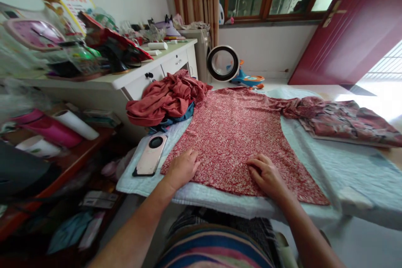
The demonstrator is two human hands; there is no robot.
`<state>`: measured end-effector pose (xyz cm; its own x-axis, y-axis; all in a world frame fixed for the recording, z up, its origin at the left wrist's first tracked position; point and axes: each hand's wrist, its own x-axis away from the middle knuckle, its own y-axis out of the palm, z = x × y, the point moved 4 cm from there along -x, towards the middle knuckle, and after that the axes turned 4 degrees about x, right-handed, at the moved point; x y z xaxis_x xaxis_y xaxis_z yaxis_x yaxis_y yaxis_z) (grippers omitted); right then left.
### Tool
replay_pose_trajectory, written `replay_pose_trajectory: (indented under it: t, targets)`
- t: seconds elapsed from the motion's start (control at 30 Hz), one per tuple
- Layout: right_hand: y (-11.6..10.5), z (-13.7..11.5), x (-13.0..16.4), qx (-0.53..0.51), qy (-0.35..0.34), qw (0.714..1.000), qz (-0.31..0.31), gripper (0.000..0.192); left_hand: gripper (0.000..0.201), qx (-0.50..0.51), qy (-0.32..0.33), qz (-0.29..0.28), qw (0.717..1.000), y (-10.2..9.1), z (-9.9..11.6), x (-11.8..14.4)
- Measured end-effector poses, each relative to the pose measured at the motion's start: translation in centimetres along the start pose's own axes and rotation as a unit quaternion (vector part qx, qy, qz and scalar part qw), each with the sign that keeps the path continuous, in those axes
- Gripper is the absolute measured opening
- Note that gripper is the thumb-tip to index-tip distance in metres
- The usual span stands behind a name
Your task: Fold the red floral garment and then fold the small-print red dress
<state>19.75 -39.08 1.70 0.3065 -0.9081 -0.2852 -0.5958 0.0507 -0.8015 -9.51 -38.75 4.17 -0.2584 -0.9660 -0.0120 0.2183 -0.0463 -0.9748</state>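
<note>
A red garment with a small pale floral print point(234, 138) lies spread out in front of me, its hem toward my body and a sleeve stretched out to the right. On its near left part rests my left hand point(182, 168), fingers lying on the cloth. My right hand point(265, 174) touches the near right part, with the fingers loosely bent and apart. Neither hand grips anything that I can see. Under the garment is a light blue quilted cloth point(323, 163) covering the table.
A phone point(150, 155) lies left of the garment. Behind it is a heap of red and blue clothes point(166, 98). A folded patterned cloth point(354, 121) lies at the right. Beyond stand a cluttered white desk point(125, 79), a front-loading washer with open door point(222, 63) and a red door point(342, 25).
</note>
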Motion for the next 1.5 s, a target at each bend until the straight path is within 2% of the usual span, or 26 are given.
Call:
replay_pose_trajectory:
  t: [0.1, 0.2, 0.3, 0.43, 0.53, 0.6, 0.67, 0.73, 0.8, 0.93, 1.03, 1.13, 1.2, 1.27, 1.4, 1.5]
  targets:
    - [0.1, 0.3, 0.0, -0.008, 0.007, 1.000, 0.004, 0.021, 0.009, -0.016, 0.016, 0.028, 0.999, -0.3, -0.4, -1.2]
    - [0.0, 0.5, 0.0, -0.019, 0.015, 1.000, 0.006, 0.021, 0.026, -0.020, 0.051, 0.084, 0.995, -0.2, -1.1, -3.6]
    - [-0.1, 0.6, 0.0, -0.035, 0.021, 0.999, 0.007, 0.020, 0.033, -0.031, 0.030, 0.090, 0.995, 0.2, -2.8, -4.8]
    - [-0.3, 0.6, 0.1, -0.054, 0.021, 0.998, 0.006, 0.021, 0.030, -0.068, -0.057, 0.080, 0.993, -0.2, -4.8, -3.0]
    - [-0.3, 0.6, 0.0, -0.048, 0.025, 0.999, 0.005, 0.021, 0.026, -0.106, -0.104, 0.086, 0.985, -0.8, -5.0, -1.4]
    - [-0.2, 0.4, -0.1, -0.043, 0.026, 0.999, 0.002, 0.021, 0.028, -0.121, -0.097, 0.114, 0.981, -1.0, -4.3, -1.3]
    - [-0.3, 0.1, -0.1, -0.039, 0.028, 0.999, 0.000, 0.020, 0.033, -0.110, -0.045, 0.130, 0.984, -0.5, -3.3, -1.8]
    - [-0.5, -0.1, 0.0, -0.040, 0.028, 0.999, -0.004, 0.018, 0.037, -0.083, 0.014, 0.103, 0.991, 0.4, -2.5, -2.5]
    - [-1.0, -0.4, 0.6, -0.049, 0.029, 0.998, -0.010, 0.017, 0.037, -0.065, 0.043, 0.056, 0.995, 1.2, -2.2, -2.7]
    - [-2.9, -0.3, 2.6, -0.058, 0.053, 0.996, -0.046, 0.017, 0.031, -0.071, 0.032, 0.007, 0.997, 0.9, -2.5, -2.5]
    - [-4.5, 0.7, 3.2, -0.045, 0.076, 0.994, -0.066, 0.016, 0.029, -0.094, 0.034, 0.008, 0.995, 0.2, -2.0, -3.2]
    - [-5.8, 2.7, 2.1, 0.005, 0.078, 0.997, -0.025, 0.019, 0.033, -0.104, 0.064, 0.031, 0.992, 0.3, -0.9, -4.8]
    - [-6.4, 4.2, 1.1, 0.078, 0.082, 0.993, 0.018, 0.022, 0.036, -0.097, 0.073, 0.023, 0.992, 0.9, -0.7, -5.7]
    - [-6.7, 5.6, 0.5, 0.148, 0.101, 0.983, 0.031, 0.025, 0.037, -0.083, 0.066, 0.004, 0.994, 1.4, -1.2, -5.9]
    - [-7.3, 7.1, 1.7, 0.225, 0.123, 0.966, -0.017, 0.023, 0.032, -0.083, 0.039, -0.025, 0.995, 1.0, -3.1, -5.0]
    - [-8.4, 7.6, 2.9, 0.253, 0.156, 0.952, -0.072, 0.022, 0.026, -0.111, 0.018, -0.042, 0.993, 0.1, -3.6, -4.6]
